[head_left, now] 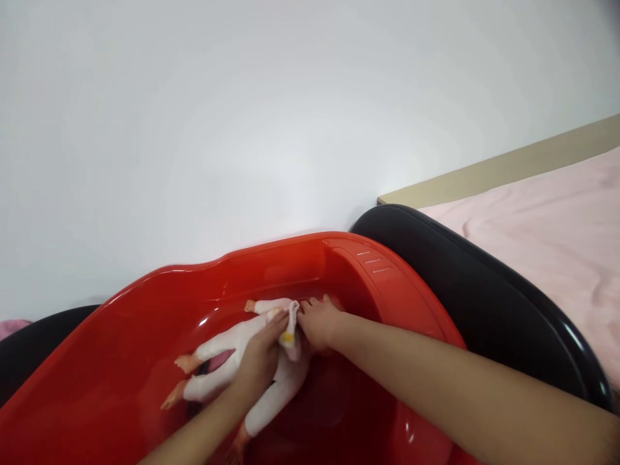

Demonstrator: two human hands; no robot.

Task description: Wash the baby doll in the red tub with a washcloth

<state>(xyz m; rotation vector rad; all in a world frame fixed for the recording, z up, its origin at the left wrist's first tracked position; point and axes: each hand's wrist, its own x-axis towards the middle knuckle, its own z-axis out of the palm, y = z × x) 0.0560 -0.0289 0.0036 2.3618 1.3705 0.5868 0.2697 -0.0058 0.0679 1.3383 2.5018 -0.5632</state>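
A baby doll (247, 336) in white clothing lies inside a red baby bathtub (271, 258), with its bare feet toward the left. Its head end is hidden around my hands. My left hand (264, 345) rests on the doll's chest, fingers closed on a pale cloth flap (290, 336) with a yellow patch near the neck. Beside it, my right hand (320, 321) has bent fingers touching the upper edge of that flap. Whether they pinch the fabric is unclear. One doll arm points to the back left and the other toward the front.
A black padded edge (465, 290) runs along the tub's right side, and another black surface (43, 342) shows at left. Behind the tub stands a white wall (242, 116). A pink sheet (547, 226) spreads at the right below a beige board (498, 165).
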